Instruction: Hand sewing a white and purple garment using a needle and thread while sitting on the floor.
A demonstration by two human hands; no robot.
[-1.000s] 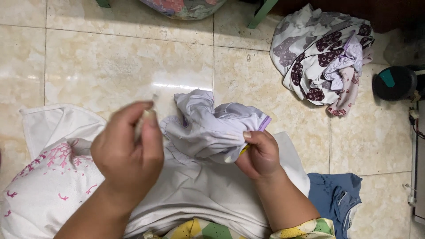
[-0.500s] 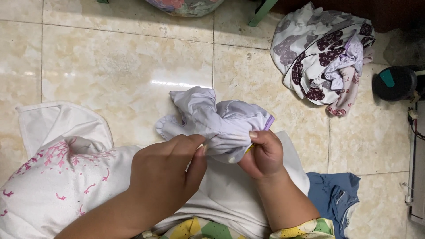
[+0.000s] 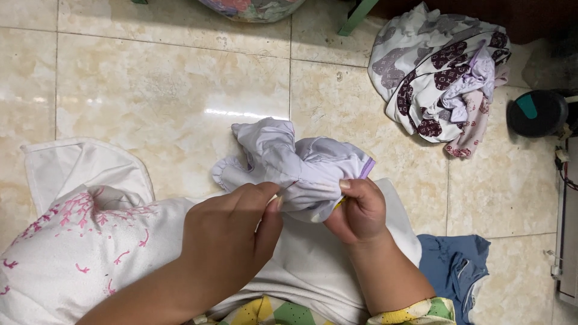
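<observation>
A crumpled pale lilac garment (image 3: 289, 162) with a purple trim is held just above the tiled floor. My right hand (image 3: 360, 207) grips its right end, thumb on top. My left hand (image 3: 232, 238) pinches the cloth at its lower middle with fingertips closed on the fabric. Under both hands lies a white cloth (image 3: 313, 265), spread flat on the floor.
A white pillow-like cloth with pink flower print (image 3: 72, 247) lies at the left. A heap of patterned grey and maroon clothes (image 3: 442, 78) sits at the upper right. A blue garment (image 3: 454, 268) lies at the lower right, a dark round object (image 3: 536, 111) at the right edge.
My left hand came down from a raised position at the left and moved right onto the lilac garment, where it now pinches the fabric. My right hand kept its grip.
</observation>
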